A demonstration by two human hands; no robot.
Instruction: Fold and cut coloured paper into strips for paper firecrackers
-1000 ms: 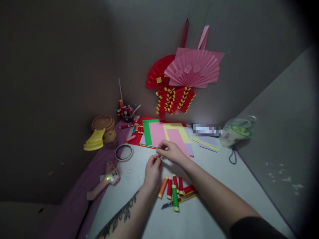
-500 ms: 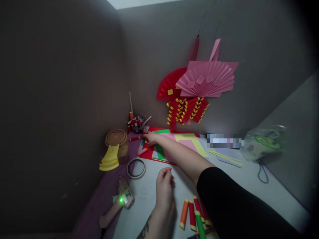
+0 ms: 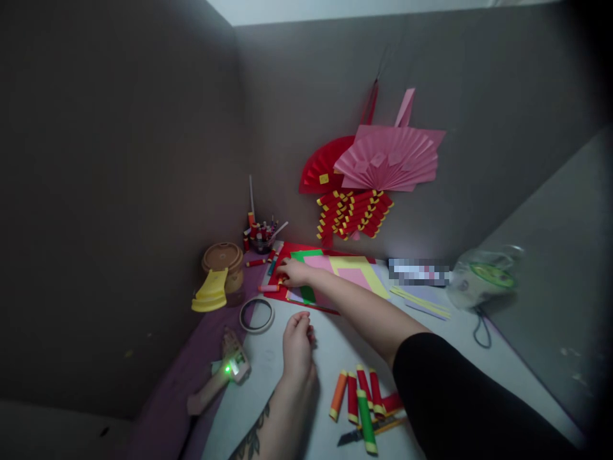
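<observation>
My right hand reaches across to the far left of the table, its bent fingers closed on a small red paper tube with a yellow end; the fingers partly cover it. A pink paper tube lies just in front of those fingers. Nearer to me, my left hand rests in a loose fist above the white tabletop, with nothing visible in it. To its right lie several red tubes with yellow ends, an orange tube and a green tube on top of a box cutter.
Coloured paper sheets lie under my right forearm. On the left are a tape roll, a glue gun with a green light, and a brown lidded tub. Paper fans hang on the wall. A plastic bag stands right.
My right hand has shifted slightly down toward me among the tubes. The pink tube has turned to lie level. The view has tilted, showing more of the near tubes and box cutter.
</observation>
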